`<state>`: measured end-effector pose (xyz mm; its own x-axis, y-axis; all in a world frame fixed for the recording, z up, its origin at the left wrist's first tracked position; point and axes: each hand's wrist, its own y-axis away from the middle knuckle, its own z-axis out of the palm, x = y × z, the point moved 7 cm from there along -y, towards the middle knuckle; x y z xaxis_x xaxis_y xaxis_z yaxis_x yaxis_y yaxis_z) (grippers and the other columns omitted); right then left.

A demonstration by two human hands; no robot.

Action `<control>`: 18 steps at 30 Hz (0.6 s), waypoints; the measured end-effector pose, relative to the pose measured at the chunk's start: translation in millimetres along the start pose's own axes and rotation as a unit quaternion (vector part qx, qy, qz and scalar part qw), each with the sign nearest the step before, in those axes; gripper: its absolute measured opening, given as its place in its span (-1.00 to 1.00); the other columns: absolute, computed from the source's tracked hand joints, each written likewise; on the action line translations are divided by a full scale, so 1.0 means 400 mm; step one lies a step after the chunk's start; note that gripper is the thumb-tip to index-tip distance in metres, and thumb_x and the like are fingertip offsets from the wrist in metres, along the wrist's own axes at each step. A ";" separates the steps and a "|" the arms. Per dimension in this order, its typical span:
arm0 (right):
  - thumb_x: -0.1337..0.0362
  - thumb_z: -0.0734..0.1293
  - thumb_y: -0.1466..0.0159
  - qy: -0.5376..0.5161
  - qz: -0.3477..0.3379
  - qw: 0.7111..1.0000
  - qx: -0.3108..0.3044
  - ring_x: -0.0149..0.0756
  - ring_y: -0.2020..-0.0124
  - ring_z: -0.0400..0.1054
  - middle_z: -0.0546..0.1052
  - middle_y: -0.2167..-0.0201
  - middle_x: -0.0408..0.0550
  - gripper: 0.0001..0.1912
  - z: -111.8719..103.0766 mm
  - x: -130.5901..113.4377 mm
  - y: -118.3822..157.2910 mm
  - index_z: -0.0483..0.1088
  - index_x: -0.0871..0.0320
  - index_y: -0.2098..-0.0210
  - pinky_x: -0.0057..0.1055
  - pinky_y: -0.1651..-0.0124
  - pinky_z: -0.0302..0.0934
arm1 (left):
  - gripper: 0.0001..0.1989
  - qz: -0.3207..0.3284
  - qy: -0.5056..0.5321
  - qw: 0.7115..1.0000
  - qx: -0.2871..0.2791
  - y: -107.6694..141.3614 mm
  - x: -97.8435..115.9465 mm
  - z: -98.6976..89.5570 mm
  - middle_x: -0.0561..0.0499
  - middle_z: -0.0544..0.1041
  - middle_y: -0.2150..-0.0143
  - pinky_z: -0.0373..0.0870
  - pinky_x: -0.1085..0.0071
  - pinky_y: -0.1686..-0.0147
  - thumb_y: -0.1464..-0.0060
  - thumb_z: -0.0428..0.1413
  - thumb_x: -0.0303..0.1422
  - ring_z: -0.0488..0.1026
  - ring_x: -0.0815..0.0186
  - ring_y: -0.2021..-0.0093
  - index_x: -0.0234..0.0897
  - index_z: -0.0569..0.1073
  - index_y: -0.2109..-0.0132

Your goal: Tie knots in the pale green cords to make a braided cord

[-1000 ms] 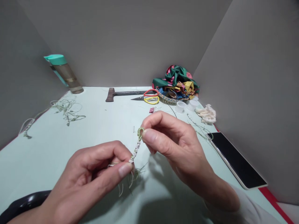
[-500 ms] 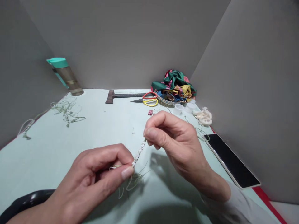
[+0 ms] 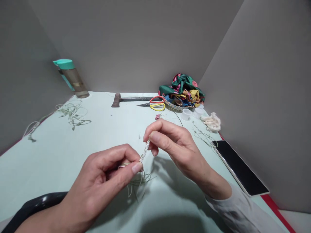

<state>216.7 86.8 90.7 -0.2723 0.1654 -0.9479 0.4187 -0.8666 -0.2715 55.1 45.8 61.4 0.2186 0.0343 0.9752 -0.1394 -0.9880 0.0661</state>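
Between my two hands stretches a short white braided cord (image 3: 145, 151) with a knobbly, beaded look. My left hand (image 3: 114, 178) is closed, thumb and forefinger pinching its lower end. Thin pale green and white loose threads (image 3: 142, 178) trail from below that grip. The upper end of the braid is pinched between the thumb and forefinger of my right hand (image 3: 172, 145). Its very tip is partly hidden by those fingers. Just beyond my right hand lies a small pink clip (image 3: 158, 116) on the table.
At the back lie an axe (image 3: 131, 99) and scissors (image 3: 153, 103), beside a basket of colourful cloth (image 3: 184, 90). A bottle (image 3: 74, 77) and tangled cords (image 3: 74, 113) are on the left. Small clear cups (image 3: 186, 114), a white cloth (image 3: 212, 122) and a phone (image 3: 240, 168) line the right.
My right hand has shifted slightly left and closer to my left hand, and the braid now bends a little. My left hand has risen slightly. The camera view has moved a little.
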 end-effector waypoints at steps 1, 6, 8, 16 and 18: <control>0.20 0.52 -0.49 0.005 0.000 1.000 0.001 -0.50 0.35 0.38 0.52 0.39 -0.26 -0.79 0.001 -0.001 0.000 0.57 0.14 0.26 -0.50 0.19 0.36 | -0.68 0.002 0.000 1.000 0.001 -0.001 -0.001 0.000 0.16 0.22 0.52 -0.06 0.32 0.44 -0.17 0.28 -0.09 0.03 0.36 0.48 -0.16 0.53 0.44; 0.31 0.47 -0.49 -0.009 -0.010 1.000 0.022 -0.52 0.38 0.40 0.56 0.38 -0.25 -0.85 0.001 0.002 -0.001 0.60 0.14 0.25 -0.53 0.18 0.39 | -0.68 0.030 0.004 1.000 0.000 -0.004 0.004 0.003 0.15 0.29 0.51 -0.04 0.34 0.45 -0.22 0.25 -0.11 0.07 0.37 0.48 -0.16 0.54 0.43; 0.32 0.47 -0.48 -0.011 -0.023 0.999 0.039 -0.53 0.39 0.39 0.55 0.38 -0.25 -0.83 0.001 0.001 0.000 0.59 0.14 0.28 -0.55 0.20 0.38 | -0.68 0.038 0.011 0.999 -0.011 -0.004 0.005 0.006 0.16 0.27 0.52 -0.05 0.37 0.47 -0.24 0.24 -0.13 0.05 0.38 0.49 -0.16 0.53 0.44; 0.34 0.52 -0.44 -0.015 -0.029 0.998 0.050 -0.53 0.39 0.40 0.55 0.38 -0.26 -0.85 0.002 0.000 -0.005 0.60 0.13 0.30 -0.55 0.22 0.40 | -0.60 0.036 0.052 0.991 -0.117 -0.011 -0.030 -0.006 0.14 0.29 0.47 0.17 0.50 0.53 -0.39 0.26 0.05 0.13 0.37 0.48 -0.11 0.62 0.30; 0.37 0.52 -0.45 -0.027 -0.028 0.998 0.045 -0.56 0.38 0.40 0.54 0.38 -0.28 -0.86 0.002 -0.001 -0.007 0.61 0.14 0.28 -0.59 0.22 0.40 | -0.60 0.034 0.058 0.992 -0.110 -0.016 -0.025 -0.010 0.12 0.34 0.46 0.26 0.52 0.52 -0.39 0.26 0.09 0.19 0.36 0.48 -0.07 0.67 0.26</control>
<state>215.0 88.7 92.1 -0.3408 0.1920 -0.9203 0.3221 -0.8958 -0.3062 49.8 52.6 52.1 0.0907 -0.0021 0.9959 -0.3605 -0.9322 0.0309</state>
